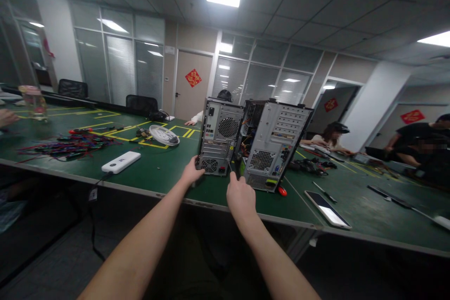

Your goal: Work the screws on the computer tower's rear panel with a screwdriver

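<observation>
A grey computer tower stands upright near the front edge of a green table, rear panel facing the camera, with a second tower just beside it. The left hand curls its fingers round the lower left corner; a low, firm hold likely steadies it best. The right hand reaches between the cases (knuckles outward), so what its fingers hold, if anything, cannot be told.

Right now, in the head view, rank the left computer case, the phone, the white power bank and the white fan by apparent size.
1. the left computer case, clearly largest.
2. the phone and the white power bank look alike; the phone lies nearer the camera, so I won't rank them.
3. the white fan, smallest-looking, but farthest back.
</observation>
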Available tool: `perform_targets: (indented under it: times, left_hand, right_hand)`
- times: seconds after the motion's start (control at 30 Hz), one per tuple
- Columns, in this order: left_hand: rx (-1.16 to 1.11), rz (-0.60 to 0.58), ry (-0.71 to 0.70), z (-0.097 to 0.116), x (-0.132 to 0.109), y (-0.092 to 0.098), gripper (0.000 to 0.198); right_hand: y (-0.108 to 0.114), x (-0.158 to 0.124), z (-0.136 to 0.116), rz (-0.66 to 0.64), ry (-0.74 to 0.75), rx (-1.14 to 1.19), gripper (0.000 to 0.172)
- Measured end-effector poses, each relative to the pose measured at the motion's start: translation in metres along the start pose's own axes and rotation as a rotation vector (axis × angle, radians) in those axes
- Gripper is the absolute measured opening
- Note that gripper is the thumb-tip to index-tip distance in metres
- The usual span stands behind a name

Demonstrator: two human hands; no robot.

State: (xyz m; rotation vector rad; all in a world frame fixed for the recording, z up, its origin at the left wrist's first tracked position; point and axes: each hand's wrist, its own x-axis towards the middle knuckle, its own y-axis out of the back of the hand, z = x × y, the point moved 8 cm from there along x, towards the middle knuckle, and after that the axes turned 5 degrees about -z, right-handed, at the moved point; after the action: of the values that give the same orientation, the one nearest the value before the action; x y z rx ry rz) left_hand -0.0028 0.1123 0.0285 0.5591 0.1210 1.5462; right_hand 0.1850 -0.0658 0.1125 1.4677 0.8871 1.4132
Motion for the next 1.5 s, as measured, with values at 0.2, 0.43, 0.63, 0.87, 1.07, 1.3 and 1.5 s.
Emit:
perform_targets:
  times: [0.2,0.43,0.63,0.87,1.07,1.3,1.5]
  left_hand:
    - [0.002,0.003,-0.004,0.001,-0.001,0.000,0.085]
    - [-0.006,0.003,-0.014,0.003,-0.002,0.001,0.083]
    - [-0.028,0.010,-0.022,0.002,-0.001,0.001,0.082]
    - [-0.041,0.005,-0.020,-0.002,0.001,-0.001,0.083]
    - [-0.022,0.014,-0.012,-0.001,0.000,0.001,0.084]
    - [0.005,0.023,-0.005,0.007,-0.005,0.005,0.082]
    - [-0.016,0.008,-0.013,0.004,-0.002,0.001,0.082]
  right_hand:
    - [0.001,0.004,0.017,-0.050,-0.094,0.266,0.022]
    - [-0.009,0.001,0.036,-0.031,-0.203,0.517,0.018]
    - [-0.006,-0.009,0.019,0.035,-0.121,0.192,0.023]
    - [-0.005,-0.007,0.003,0.003,-0.047,0.026,0.034]
    - [-0.001,0.000,0.003,-0.056,-0.054,0.110,0.032]
    - [0.001,0.001,0.023,-0.077,-0.177,0.429,0.017]
    - [-0.017,0.004,0.042,0.017,-0.302,0.916,0.009]
